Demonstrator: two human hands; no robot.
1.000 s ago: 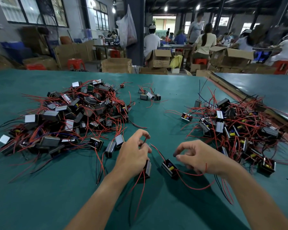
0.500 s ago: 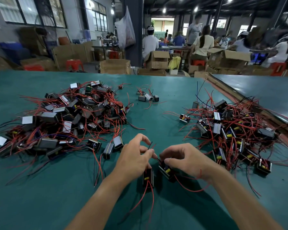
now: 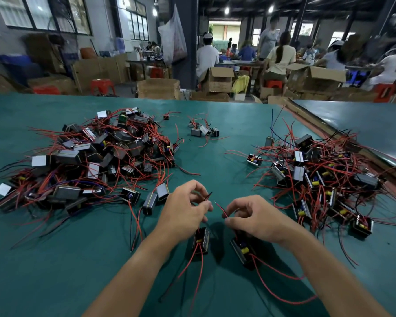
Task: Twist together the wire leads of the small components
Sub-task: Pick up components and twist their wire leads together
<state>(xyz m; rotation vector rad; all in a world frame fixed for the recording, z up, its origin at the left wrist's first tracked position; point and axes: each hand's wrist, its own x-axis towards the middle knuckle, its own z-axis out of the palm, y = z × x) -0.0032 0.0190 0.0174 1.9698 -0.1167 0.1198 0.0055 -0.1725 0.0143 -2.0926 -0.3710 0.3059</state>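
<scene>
At the near middle of the green table (image 3: 55, 259) lies the left component (image 3: 201, 240), a small black block with a yellow part showing; it serves as the reference point. Directly above it the left hand (image 3: 183, 213) is closed in a pinch, with thumb and forefinger gripping red and black leads (image 3: 207, 197) whose tips project past the fingertips. Just right of the reference lies the right component (image 3: 241, 248), of like kind, tilted and not touching it. Above that one the right hand (image 3: 256, 218) pinches a red lead (image 3: 220, 208) between thumb and forefinger, the other fingers loosely curled. The two sets of lead ends stand close but apart, not yet twisted together. Long red wires trail from both components toward the viewer. Beyond and left of the reference sits a large pile (image 3: 96, 161) of like components tangled in red wire. Beyond and right sits a second pile (image 3: 318, 177), and far beyond, a small cluster (image 3: 204, 131). Well behind, off the table, stand cardboard boxes (image 3: 158, 88) and seated people (image 3: 279, 58).
</scene>
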